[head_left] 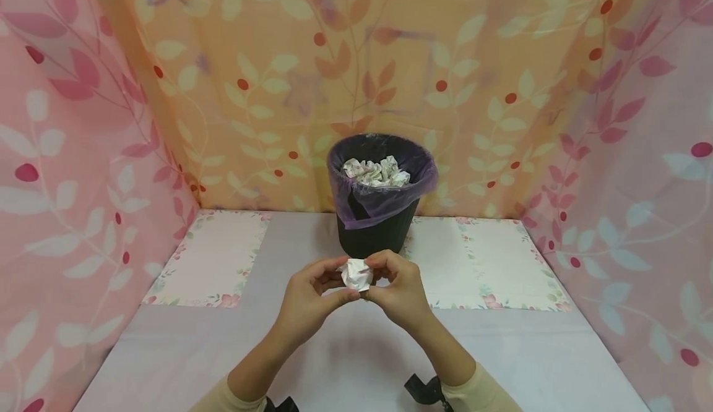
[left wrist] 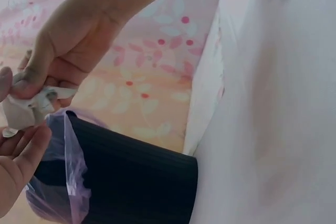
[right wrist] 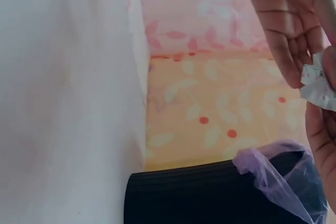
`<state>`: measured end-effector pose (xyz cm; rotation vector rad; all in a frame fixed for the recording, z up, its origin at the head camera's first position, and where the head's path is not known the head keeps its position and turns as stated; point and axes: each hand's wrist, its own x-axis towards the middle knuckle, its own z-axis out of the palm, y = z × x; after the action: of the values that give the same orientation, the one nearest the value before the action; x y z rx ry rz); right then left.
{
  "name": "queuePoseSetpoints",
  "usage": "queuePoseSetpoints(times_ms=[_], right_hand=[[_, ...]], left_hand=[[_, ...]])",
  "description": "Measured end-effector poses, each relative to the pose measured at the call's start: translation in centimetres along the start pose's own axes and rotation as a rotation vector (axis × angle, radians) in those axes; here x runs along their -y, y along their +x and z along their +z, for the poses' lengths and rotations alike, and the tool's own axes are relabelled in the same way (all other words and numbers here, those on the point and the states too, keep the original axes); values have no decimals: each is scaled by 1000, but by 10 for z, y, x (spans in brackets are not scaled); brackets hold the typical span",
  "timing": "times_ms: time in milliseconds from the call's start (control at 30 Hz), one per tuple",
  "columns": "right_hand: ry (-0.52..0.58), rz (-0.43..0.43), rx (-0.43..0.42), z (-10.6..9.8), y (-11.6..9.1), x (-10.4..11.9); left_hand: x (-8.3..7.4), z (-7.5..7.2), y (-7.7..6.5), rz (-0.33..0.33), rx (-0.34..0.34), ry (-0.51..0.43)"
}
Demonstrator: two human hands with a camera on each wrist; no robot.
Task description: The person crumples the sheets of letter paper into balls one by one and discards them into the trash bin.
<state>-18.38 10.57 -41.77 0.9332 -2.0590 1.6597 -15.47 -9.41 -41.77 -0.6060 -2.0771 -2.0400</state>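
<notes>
A crumpled white paper ball (head_left: pixel 357 274) is held between both hands, above the table and in front of the bin. From its left side, my left hand (head_left: pixel 306 297) pinches it with thumb and fingers. The right hand (head_left: pixel 402 288) grips the opposite side, thumb below and fingers above. In the left wrist view the paper (left wrist: pixel 34 108) looks creased, with a corner sticking out between the fingers. Part of the paper (right wrist: pixel 317 87) shows at the right edge of the right wrist view; fingers hide the remainder.
Behind the hands stands a black bin (head_left: pixel 373 232) lined with a purple plastic bag (head_left: pixel 426 174). Several crumpled papers (head_left: pixel 375 172) lie inside it. Floral-bordered sheets (head_left: pixel 214 257) lie left and right on the pale table (head_left: pixel 356 362). Patterned cloth (head_left: pixel 267 90) encloses the back and sides.
</notes>
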Motion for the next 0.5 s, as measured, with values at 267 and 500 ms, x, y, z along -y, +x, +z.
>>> queuePoseSetpoints(times_ms=[267,500], right_hand=[[-26,-39,-59,9,-5,-3],[-214,-130,109,-4,1,-3]], left_hand=[[4,12,-6,76,-91,65],[5,-1,2,-15,-68,48]])
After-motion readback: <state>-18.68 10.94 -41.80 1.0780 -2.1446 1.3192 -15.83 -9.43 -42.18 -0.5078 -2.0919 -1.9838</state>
